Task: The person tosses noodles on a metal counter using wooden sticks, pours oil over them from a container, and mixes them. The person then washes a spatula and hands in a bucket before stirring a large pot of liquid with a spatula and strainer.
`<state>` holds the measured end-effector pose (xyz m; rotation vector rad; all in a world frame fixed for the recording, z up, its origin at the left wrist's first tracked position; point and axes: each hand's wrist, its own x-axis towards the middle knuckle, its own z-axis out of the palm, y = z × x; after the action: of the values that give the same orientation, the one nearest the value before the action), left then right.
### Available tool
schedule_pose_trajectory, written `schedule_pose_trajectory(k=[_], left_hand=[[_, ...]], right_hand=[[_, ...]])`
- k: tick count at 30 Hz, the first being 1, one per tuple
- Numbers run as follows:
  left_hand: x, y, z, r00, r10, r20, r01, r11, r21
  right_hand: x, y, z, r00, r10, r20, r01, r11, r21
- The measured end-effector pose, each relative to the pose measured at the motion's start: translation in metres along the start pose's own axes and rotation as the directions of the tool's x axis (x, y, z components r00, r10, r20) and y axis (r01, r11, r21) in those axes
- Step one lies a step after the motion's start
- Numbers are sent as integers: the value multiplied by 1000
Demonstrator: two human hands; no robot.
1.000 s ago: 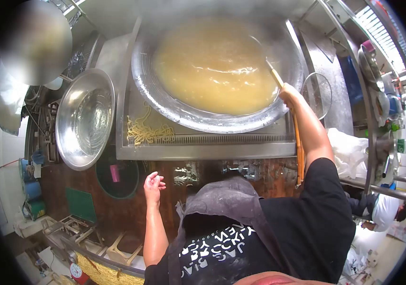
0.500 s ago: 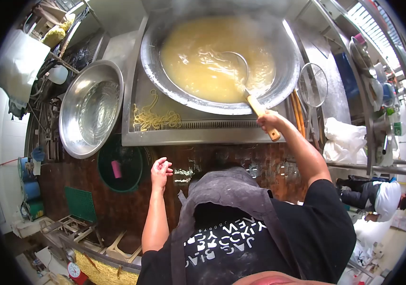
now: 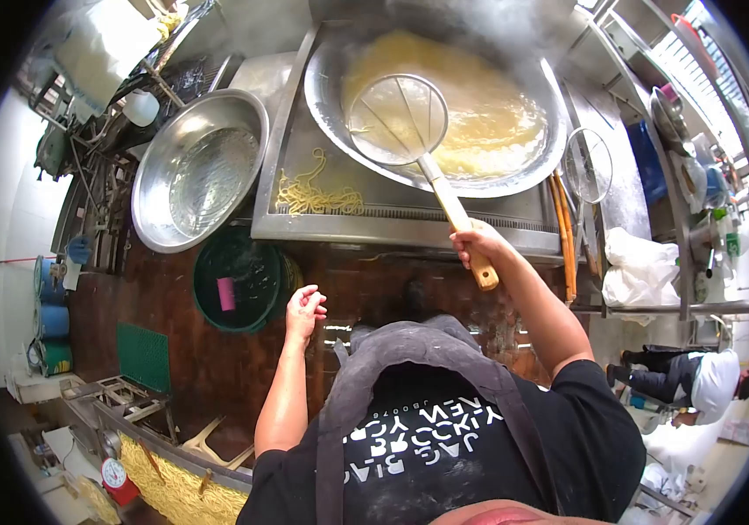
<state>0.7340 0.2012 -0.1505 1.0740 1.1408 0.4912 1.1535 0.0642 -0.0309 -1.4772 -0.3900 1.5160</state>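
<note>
My right hand is closed around the wooden handle of a wire-mesh skimmer. The skimmer's round head is above the near left side of a large metal wok, and its mesh looks nearly bare. Cloudy yellowish liquid fills the wok, with steam rising off it. My left hand hangs empty beside the apron, open with its fingers loosely bent. Left of the wok, a few strands of yellow noodles lie on the steel stove top.
A large steel basin with clear liquid stands left of the stove. Below it, a dark green tub holds a pink cylinder. At right are another strainer, long wooden sticks and white plastic bags. Another person is far right.
My right hand has lifted the skimmer out of the liquid and brought its head left, above the wok's near left side. My left hand stays low and empty. The camera view has shifted.
</note>
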Motion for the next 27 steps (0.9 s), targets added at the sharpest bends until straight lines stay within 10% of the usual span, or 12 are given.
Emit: schedule_pose_trajectory(k=[7,13,27], left_hand=[[-23,-11,-28,996,21,-86,-24,999,-40],[-43,-33,-42,995,-26,-91,22,999,-48],[-20,3,5,999,-10,-36,7,998,-69]], right_hand=[[-56,-7,83,981,-121,-154,30,870,-493],[14,108,69,823,-566,-50,92,220,-971],[39,83,65,796,-605,-5,219,295,-930]])
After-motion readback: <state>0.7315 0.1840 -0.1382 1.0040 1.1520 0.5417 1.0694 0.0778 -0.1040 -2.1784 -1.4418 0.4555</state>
